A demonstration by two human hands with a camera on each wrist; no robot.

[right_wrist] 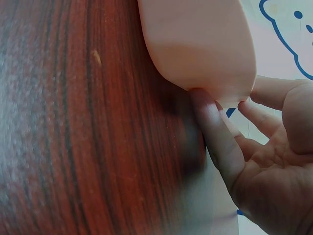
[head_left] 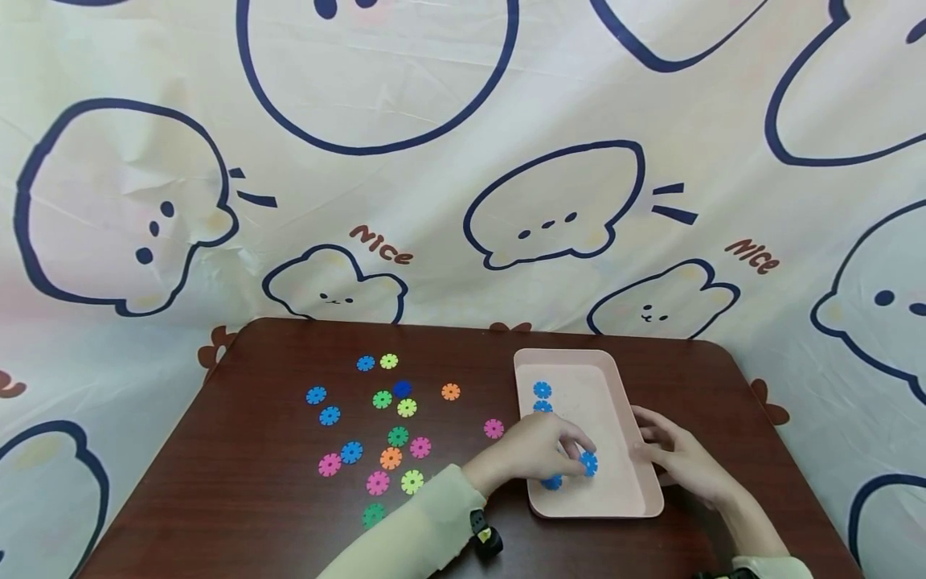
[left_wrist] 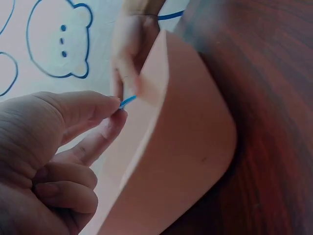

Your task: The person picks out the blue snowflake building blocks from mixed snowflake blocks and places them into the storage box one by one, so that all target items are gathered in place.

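Note:
My left hand (head_left: 538,446) reaches over a pale pink tray (head_left: 625,490). In the left wrist view, its thumb and index finger pinch a thin blue notched disc (left_wrist: 128,101) seen edge-on; the other fingers curl toward the palm. From the head view, that blue snowflake disc (head_left: 589,464) hangs over the tray floor. Other blue discs (head_left: 542,390) lie along the tray's left side, partly covered by the left hand. At the tray's right side is my right hand (head_left: 683,458). Its thumb and fingers hold the tray's edge (right_wrist: 210,68) in the right wrist view.
Left of the tray, loose discs in blue, green, yellow, orange and pink are scattered over the dark brown table (head_left: 239,482). A pink disc (head_left: 493,429) lies close to the tray's left wall. Behind the table hangs a white cartoon-printed cloth (head_left: 434,193).

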